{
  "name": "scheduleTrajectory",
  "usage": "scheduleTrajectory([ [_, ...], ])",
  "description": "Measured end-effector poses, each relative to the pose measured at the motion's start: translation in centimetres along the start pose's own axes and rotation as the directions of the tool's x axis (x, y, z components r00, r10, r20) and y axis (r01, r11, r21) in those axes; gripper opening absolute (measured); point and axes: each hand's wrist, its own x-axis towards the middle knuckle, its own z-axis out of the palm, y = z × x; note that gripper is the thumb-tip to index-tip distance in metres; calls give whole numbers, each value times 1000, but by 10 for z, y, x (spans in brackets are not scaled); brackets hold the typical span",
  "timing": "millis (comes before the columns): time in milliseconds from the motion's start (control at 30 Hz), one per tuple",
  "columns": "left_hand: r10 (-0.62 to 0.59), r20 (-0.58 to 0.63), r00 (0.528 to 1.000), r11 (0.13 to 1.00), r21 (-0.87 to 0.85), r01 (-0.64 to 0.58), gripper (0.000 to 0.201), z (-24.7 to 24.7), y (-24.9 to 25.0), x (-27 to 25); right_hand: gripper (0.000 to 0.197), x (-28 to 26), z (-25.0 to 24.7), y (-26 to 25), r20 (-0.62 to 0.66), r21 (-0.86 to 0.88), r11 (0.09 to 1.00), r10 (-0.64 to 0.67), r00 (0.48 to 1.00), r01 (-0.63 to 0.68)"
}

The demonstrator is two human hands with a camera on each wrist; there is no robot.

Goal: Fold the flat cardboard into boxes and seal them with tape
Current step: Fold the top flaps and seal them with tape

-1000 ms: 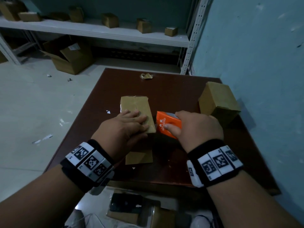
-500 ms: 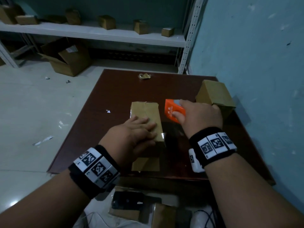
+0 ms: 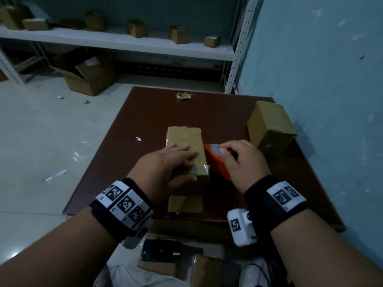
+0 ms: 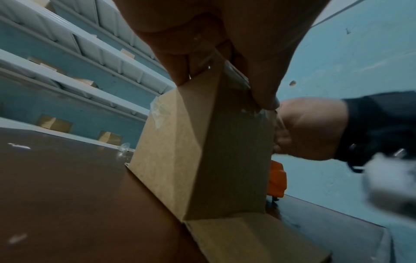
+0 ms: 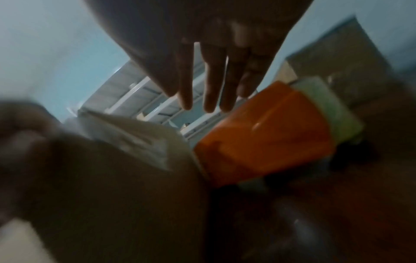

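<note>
One finished box (image 3: 271, 129) stands by, second mid-seal!
Our left grip (image 3: 165, 168) clamps the box (image 3: 186, 146) on the bench (image 3: 145, 121) (near flap open); right grip (image 3: 242, 162), fingers straight, over the orange dispenser (image 3: 217, 162) beside it.

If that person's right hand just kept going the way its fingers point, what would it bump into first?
The orange tape dispenser: the right hand hovers over it, fingertips by its grey top. Just beyond stands the cardboard box. Whether they touch already is unclear; the wrist view is blurred.
</note>
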Motion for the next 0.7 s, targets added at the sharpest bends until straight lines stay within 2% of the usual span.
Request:
scheduleTrajectory([
  [33, 10, -15, 1000, 1000, -1, -10, 42, 0, 2, 0, 21, -3, 2, -1, 50, 230, 971, 61, 997, -71],
  [67, 19, -30, 999, 1000, 0, -19, 40, 1, 3, 0, 21, -5, 6, -4, 139, 423, 890, 118, 983, -167],
  [133, 16, -38, 999, 1000, 5, -16, 39, 1, 5, 1, 22, -8, 10, -7, 330, 616, 707, 167, 929, -346],
  [167, 12, -40, 999, 1000, 4, -11, 39, 2, 5, 1, 27, -9, 9, -6, 388, 638, 668, 149, 909, -382],
  [200, 9, -42, 999, 1000, 2, -9, 39, 2, 4, 1, 33, -10, 7, -7, 417, 628, 680, 117, 901, -379],
  [267, 0, -42, 999, 1000, -5, -1, 37, 1, 4, 1, 40, -13, 3, -5, 406, 524, 802, 63, 912, -288],
  [367, 10, -41, 999, 1000, -14, -11, 35, 0, 6, 1, 33, -18, 2, -3, 339, 375, 919, -13, 941, -122],
  [500, 0, -36, 999, 1000, -11, -1, 35, -3, 6, 0, 6, -16, -8, -4, 344, 257, 964, -29, 938, -64],
  [700, 37, -25, 999, 999, -26, -38, 34, -1, 3, 2, 14, -8, -1, -8, 353, 112, 993, -13, 935, -28],
])
